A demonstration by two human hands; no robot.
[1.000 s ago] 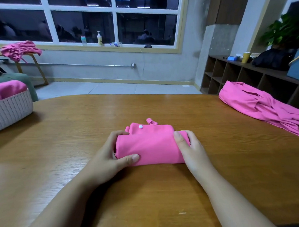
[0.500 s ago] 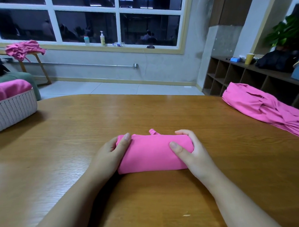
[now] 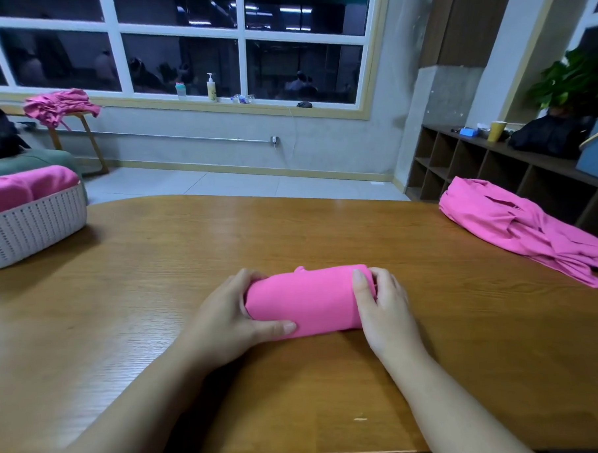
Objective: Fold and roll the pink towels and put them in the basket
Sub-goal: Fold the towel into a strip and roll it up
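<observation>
A pink towel (image 3: 308,303) lies rolled into a tight cylinder on the wooden table (image 3: 155,266), in front of me. My left hand (image 3: 226,318) grips its left end, thumb across the front and fingers curled over the top. My right hand (image 3: 380,305) grips the right end, thumb on top and fingers wrapped round the end. A white woven basket (image 3: 34,227) stands at the table's far left with rolled pink towels (image 3: 21,187) inside. A heap of unfolded pink towels (image 3: 517,227) lies at the table's right edge.
More pink cloth (image 3: 59,103) hangs on a wooden stool by the window. A dark cubby shelf (image 3: 487,170) with a yellow cup (image 3: 496,131) and a plant stands at the right. Bare wood lies between the roll and the basket.
The last flap with the white snap has been rolled under, so the towel is now a closed cylinder. Both hands shifted to clasp its ends, and the view tilted slightly.
</observation>
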